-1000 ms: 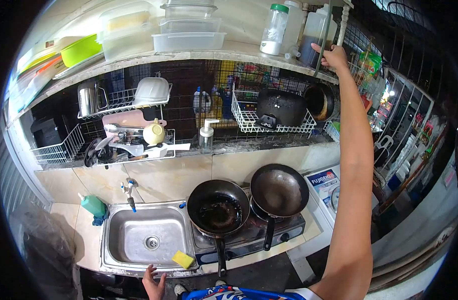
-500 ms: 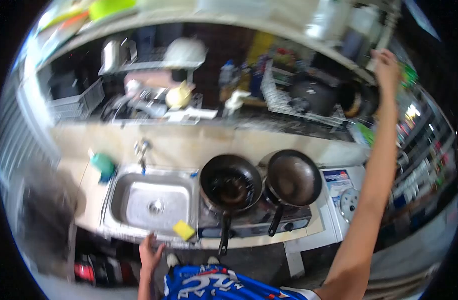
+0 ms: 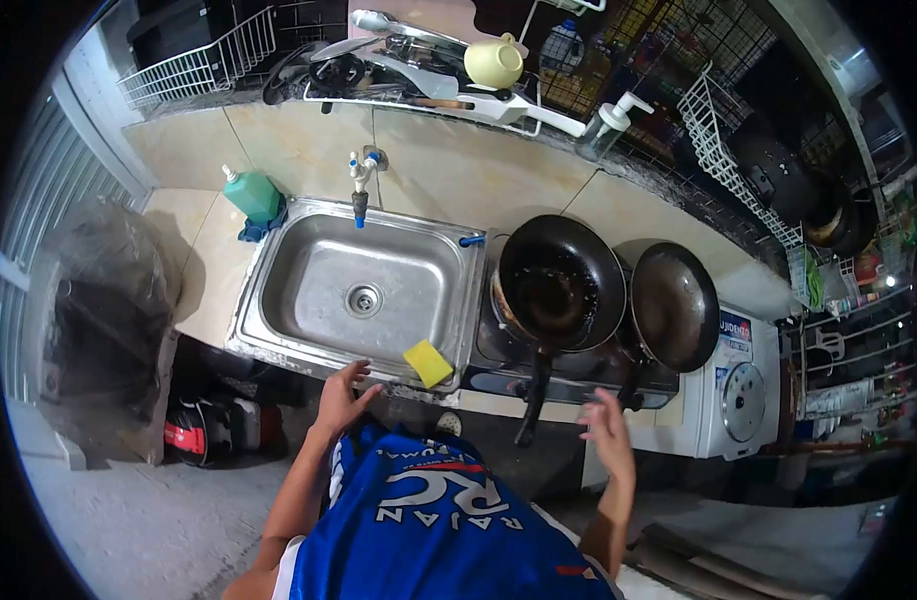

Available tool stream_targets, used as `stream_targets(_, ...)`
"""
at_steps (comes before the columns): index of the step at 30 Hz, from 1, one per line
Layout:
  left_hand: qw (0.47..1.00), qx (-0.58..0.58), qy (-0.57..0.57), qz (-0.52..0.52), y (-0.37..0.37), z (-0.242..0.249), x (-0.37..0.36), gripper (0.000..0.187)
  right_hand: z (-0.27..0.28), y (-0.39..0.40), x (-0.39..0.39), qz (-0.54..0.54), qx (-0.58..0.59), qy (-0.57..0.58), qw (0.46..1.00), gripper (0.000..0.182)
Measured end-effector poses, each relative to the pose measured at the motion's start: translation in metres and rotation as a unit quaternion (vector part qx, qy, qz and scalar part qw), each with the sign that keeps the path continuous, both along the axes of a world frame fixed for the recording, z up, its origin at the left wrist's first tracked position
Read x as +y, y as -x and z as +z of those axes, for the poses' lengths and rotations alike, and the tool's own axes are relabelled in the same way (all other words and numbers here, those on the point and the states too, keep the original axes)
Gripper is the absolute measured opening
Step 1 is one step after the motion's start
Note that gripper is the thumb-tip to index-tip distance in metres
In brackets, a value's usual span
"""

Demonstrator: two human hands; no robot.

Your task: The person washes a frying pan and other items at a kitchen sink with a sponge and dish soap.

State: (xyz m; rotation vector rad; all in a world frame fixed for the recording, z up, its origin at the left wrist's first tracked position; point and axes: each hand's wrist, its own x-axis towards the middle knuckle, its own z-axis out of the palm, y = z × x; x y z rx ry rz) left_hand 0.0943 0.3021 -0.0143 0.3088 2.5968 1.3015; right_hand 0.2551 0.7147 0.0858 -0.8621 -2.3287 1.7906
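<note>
My left hand (image 3: 346, 398) is open and empty at the front edge of the steel sink (image 3: 309, 250), left of a yellow sponge (image 3: 429, 364) on the sink's rim. My right hand (image 3: 607, 432) hangs open in front of the stove (image 3: 499, 384), holding nothing. It is nearest to the handles of two dark pans. The left pan (image 3: 562, 283) has a wet-looking inside, and its handle points toward me. Beside it the right pan (image 3: 675, 307) sits tilted on the stove.
A tap (image 3: 361, 190) stands behind the sink, with a green soap bottle (image 3: 252, 195) at its left corner. A metal lid (image 3: 743, 402) rests on a white appliance at the right. Utensils and a yellow cup (image 3: 494, 63) lie on the ledge above.
My right hand has come down from the upper right shelf to the front of the stove. My left hand remains by the sink's front edge. The view has shifted lower and turned.
</note>
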Motion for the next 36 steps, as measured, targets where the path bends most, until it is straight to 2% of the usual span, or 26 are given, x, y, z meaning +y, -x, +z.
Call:
stream_targets(1,1.0,0.007,0.01,-0.01,0.01,0.001,-0.005,0.052,-0.013,0.009,-0.014,-0.007,0.0,0.0,1.0,0.044)
stream_targets(2,1.0,0.002,0.012,-0.019,0.019,-0.006,-0.01,0.052,-0.023,0.015,-0.03,-0.047,0.028,0.198,0.979,0.05)
stream_targets(3,0.999,0.003,0.002,-0.044,0.029,-0.019,-0.017,0.053,-0.029,0.02,-0.048,-0.085,0.056,0.389,0.916,0.057)
stream_targets(4,0.998,0.009,-0.006,-0.064,0.042,-0.025,-0.028,0.053,-0.031,0.03,-0.064,-0.088,0.056,0.394,0.913,0.057)
stream_targets(5,0.996,0.013,-0.004,-0.091,0.054,-0.022,-0.036,0.054,-0.033,0.044,-0.075,-0.073,0.063,0.453,0.886,0.059)
stream_targets(6,0.993,0.014,-0.005,-0.115,0.064,-0.019,-0.042,0.054,-0.035,0.055,-0.082,-0.057,0.069,0.508,0.857,0.061)
stream_targets(7,0.989,0.036,-0.031,-0.141,0.074,-0.028,-0.053,0.053,-0.055,0.064,-0.076,-0.079,0.073,0.583,0.805,0.052)
stream_targets(8,0.99,0.029,-0.031,-0.137,0.082,-0.027,-0.065,0.053,-0.056,0.074,-0.083,-0.109,0.055,0.49,0.863,0.041)
stream_targets(11,0.982,0.008,-0.04,-0.184,0.108,-0.019,-0.101,0.048,-0.039,0.087,-0.108,-0.137,0.06,0.474,0.868,0.028)
stream_targets(13,0.981,-0.01,-0.047,-0.188,0.119,-0.026,-0.128,0.046,-0.017,0.085,-0.138,-0.104,0.055,0.353,0.928,0.027)
stream_targets(14,0.979,-0.024,-0.05,-0.196,0.125,-0.029,-0.141,0.045,0.002,0.087,-0.167,-0.121,0.035,0.318,0.94,0.026)
stream_targets(15,0.978,-0.003,-0.07,-0.195,0.128,-0.031,-0.152,0.044,0.021,0.092,-0.202,-0.152,0.019,0.292,0.944,0.026)
stream_targets(17,0.978,-0.043,-0.043,-0.201,0.133,-0.025,-0.169,0.041,0.051,0.091,-0.27,-0.186,-0.022,0.266,0.946,0.026)
stream_targets(19,0.977,-0.074,-0.023,-0.197,0.139,-0.022,-0.175,0.039,0.056,0.097,-0.308,-0.183,-0.043,0.258,0.948,0.027)
stream_targets(21,0.977,-0.123,-0.045,-0.171,0.139,-0.021,-0.18,0.033,0.053,0.1,-0.328,-0.121,-0.053,0.313,0.94,0.027)
stream_targets(22,0.976,-0.126,-0.043,-0.171,0.138,-0.02,-0.182,0.033,0.048,0.107,-0.332,-0.123,-0.055,0.315,0.94,0.027)
stream_targets(24,0.966,-0.176,-0.064,-0.178,0.136,-0.016,-0.178,0.03,0.028,0.131,-0.334,-0.085,-0.106,0.408,0.903,0.026)
stream_targets(25,0.953,-0.208,-0.066,-0.21,0.136,-0.011,-0.177,0.04,0.013,0.144,-0.339,-0.077,-0.108,0.418,0.899,0.021)
stream_targets(26,0.952,-0.213,-0.066,-0.211,0.132,-0.019,-0.172,0.04,-0.007,0.158,-0.347,-0.069,-0.11,0.428,0.894,0.018)
stream_targets(28,0.868,-0.371,-0.29,-0.158,0.123,-0.042,-0.161,0.058,-0.053,0.191,-0.36,-0.039,-0.111,0.428,0.896,0.019)
stream_targets(29,0.839,-0.424,-0.307,-0.149,0.127,-0.038,-0.153,0.065,-0.08,0.205,-0.368,-0.045,-0.132,0.422,0.896,0.018)
stream_targets(30,0.805,-0.475,-0.341,-0.103,0.129,-0.039,-0.143,0.064,-0.104,0.219,-0.376,-0.048,-0.15,0.416,0.896,0.019)
stream_targets(32,0.767,-0.553,-0.323,-0.044,0.135,-0.055,-0.122,0.059,-0.132,0.231,-0.394,-0.003,-0.125,0.411,0.903,0.019)
stream_targets(33,0.767,-0.552,-0.326,-0.036,0.142,-0.063,-0.116,0.059,-0.15,0.228,-0.398,0.017,-0.101,0.395,0.913,0.02)
stream_targets(35,0.726,-0.601,-0.333,-0.022,0.145,-0.073,-0.104,0.049,-0.137,0.235,-0.389,0.041,-0.103,0.372,0.922,0.022)
stream_targets(36,0.726,-0.6,-0.336,-0.018,0.146,-0.068,-0.097,0.049,-0.132,0.241,-0.381,0.062,-0.095,0.348,0.931,0.024)
